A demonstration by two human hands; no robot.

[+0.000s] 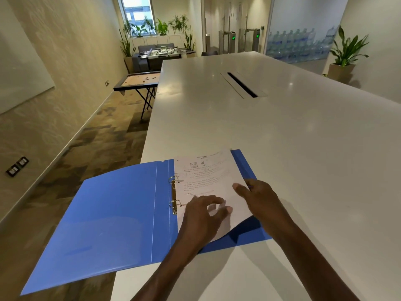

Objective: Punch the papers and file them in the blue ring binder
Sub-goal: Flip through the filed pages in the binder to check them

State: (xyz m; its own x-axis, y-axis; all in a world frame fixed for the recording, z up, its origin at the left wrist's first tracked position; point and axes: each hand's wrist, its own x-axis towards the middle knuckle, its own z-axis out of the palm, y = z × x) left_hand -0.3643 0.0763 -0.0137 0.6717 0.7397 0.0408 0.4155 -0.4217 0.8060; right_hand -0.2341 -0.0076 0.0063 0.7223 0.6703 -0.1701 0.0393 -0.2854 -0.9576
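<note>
White table, patterned carpet, potted plants, window

Bare table beyond binder

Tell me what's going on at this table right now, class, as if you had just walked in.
A person is filing papers in an open blue ring binder on a white table. The sheets already sit on the two metal rings. The left hand rests on the lower part of the page with fingers loosely curled, while the right hand holds the page's right edge. The binder's front cover hangs out past the table's edge. No punch is in view.
</note>
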